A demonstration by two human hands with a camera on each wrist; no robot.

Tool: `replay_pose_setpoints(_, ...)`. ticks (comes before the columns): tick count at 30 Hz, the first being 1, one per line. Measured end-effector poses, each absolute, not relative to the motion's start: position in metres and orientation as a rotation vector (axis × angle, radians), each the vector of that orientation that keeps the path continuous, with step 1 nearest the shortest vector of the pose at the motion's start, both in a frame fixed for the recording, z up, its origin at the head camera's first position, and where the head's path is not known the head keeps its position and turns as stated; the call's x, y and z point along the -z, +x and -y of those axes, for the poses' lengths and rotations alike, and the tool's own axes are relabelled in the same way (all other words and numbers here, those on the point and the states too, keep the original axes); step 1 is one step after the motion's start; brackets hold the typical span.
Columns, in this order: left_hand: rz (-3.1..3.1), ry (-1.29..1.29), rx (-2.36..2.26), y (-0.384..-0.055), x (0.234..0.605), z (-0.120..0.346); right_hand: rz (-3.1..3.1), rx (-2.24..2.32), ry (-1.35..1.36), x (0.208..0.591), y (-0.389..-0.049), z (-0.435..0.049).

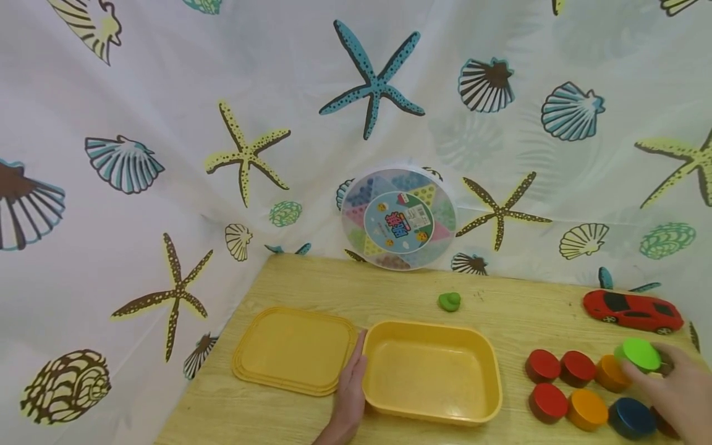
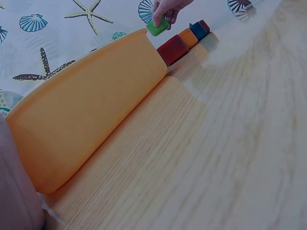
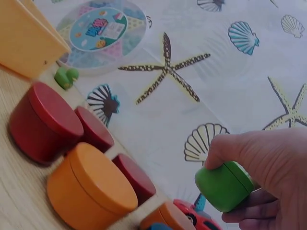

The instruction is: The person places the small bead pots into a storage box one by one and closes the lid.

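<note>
My right hand [image 1: 675, 386] pinches a small green lidded round container [image 1: 642, 354] between thumb and fingers, raised above the table; the right wrist view shows the green container [image 3: 223, 187] from the side, with its lid seam. Beneath and beside it stand several similar round containers: red ones [image 1: 549, 403], orange ones [image 1: 588, 409] and a dark blue one [image 1: 632, 418]. My left hand [image 1: 349, 392] rests with straight fingers against the left wall of a yellow plastic box [image 1: 431, 417]. The box is open at the top and has nothing inside.
Left of the box lie stacked flat yellow lids [image 1: 295, 349]. A small green figure [image 1: 450, 301] sits behind the box. A red toy car [image 1: 633, 311] stands at the back right. A round board-game disc [image 1: 398, 219] leans on the patterned cloth [image 1: 311, 74].
</note>
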State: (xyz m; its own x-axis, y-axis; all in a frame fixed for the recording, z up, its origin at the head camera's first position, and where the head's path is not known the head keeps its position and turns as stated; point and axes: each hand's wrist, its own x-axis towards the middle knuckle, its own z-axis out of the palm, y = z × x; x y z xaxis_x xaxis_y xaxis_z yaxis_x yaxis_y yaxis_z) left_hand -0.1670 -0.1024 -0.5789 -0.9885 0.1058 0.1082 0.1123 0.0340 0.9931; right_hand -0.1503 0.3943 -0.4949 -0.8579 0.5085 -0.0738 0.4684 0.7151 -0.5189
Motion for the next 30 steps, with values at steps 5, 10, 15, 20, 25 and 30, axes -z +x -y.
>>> replay_pose_setpoints(5, 2.258, -0.191, 2.155, -0.166, 0.58, 0.103, 2.833, -0.785, -0.546, 0.495, -0.15, -0.373)
replay_pose_setpoints(10, 2.249, -0.155, 2.165, -0.167, 0.581, 0.103, 2.767, -0.829, -0.21, 0.496, -0.149, -0.345)
replay_pose_setpoints(15, 2.232, -0.163, 2.157, -0.168, 0.581, 0.101, 2.768, -0.877, -0.107, 0.488, -0.148, -0.321)
replay_pose_setpoints(20, 2.23, -0.169, 2.17, -0.166, 0.581, 0.101, 2.788, -0.902, -0.035, 0.477, -0.151, -0.298)
replay_pose_setpoints(25, 2.241, -0.173, 2.147, -0.167, 0.581, 0.101, 2.788, -0.917, 0.065, 0.467, -0.156, -0.274)
replay_pose_setpoints(30, 2.236, -0.19, 2.147, -0.168, 0.581, 0.101, 2.787, -0.991, 0.196, 0.462, -0.162, -0.248)
